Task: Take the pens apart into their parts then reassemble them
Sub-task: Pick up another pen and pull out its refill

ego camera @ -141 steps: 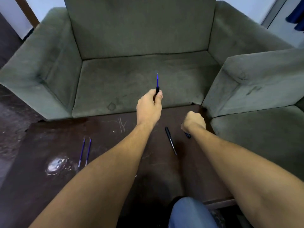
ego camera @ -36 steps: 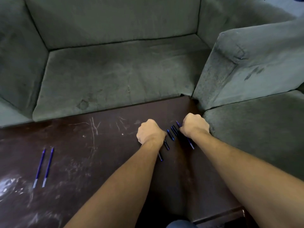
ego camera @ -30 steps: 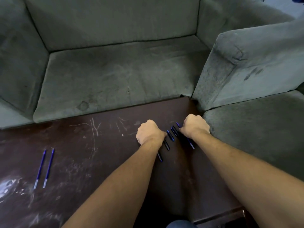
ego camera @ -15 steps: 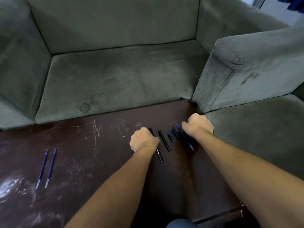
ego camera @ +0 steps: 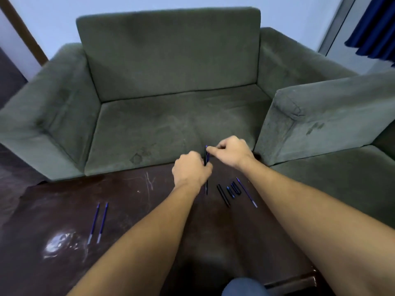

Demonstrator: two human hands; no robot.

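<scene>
My left hand (ego camera: 190, 170) grips a dark pen (ego camera: 206, 159) and holds it upright above the far edge of the dark table (ego camera: 149, 242). My right hand (ego camera: 229, 152) pinches the pen's blue top end. Just right of my left wrist, loose parts lie in a row on the table: a black barrel (ego camera: 223, 195), two short dark pieces (ego camera: 233, 190) and a thin blue refill (ego camera: 246, 192). Two more blue refills (ego camera: 98, 223) lie side by side at the table's left.
A grey-green sofa (ego camera: 168, 86) stands behind the table, and a second one (ego camera: 324, 116) stands at the right, its arm close to my right hand. A shiny patch (ego camera: 61, 245) marks the table's near left. My knee (ego camera: 243, 287) shows at the bottom edge.
Both hands have risen off the table. My left hand has lifted a pen upright and my right hand has come over to pinch its top. The view has tilted up.
</scene>
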